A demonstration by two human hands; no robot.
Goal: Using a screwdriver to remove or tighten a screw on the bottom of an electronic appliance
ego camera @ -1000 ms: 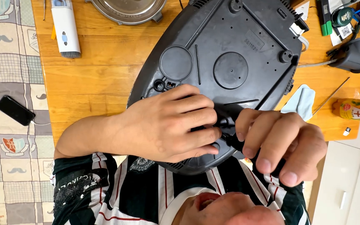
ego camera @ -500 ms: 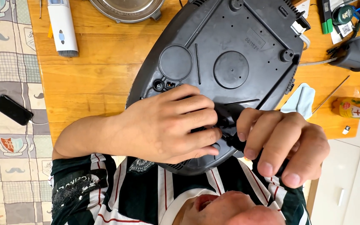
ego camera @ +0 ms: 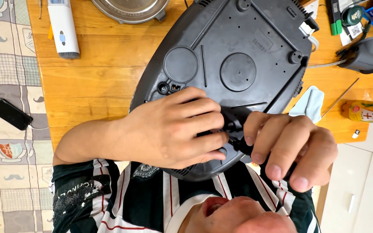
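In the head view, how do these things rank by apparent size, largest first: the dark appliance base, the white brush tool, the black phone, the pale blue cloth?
1. Dark appliance base, by far the largest.
2. White brush tool, partly cut off at the top edge.
3 and 4. Black phone and pale blue cloth look alike in size; the base may hide part of the cloth, so I leave them unranked.

Little has shifted. The right hand [ego camera: 290,146] has moved slightly down and to the right along the black tool [ego camera: 238,144] it holds against the underside of the dark appliance [ego camera: 234,64], its fingers curling a bit more around the handle. The left hand [ego camera: 173,127] has tightened its grip at the black part by the tool's tip, fingertips drawn closer in. The view has edged a touch, so the white handheld device [ego camera: 63,28] on the desk [ego camera: 91,82] sits slightly higher in frame.
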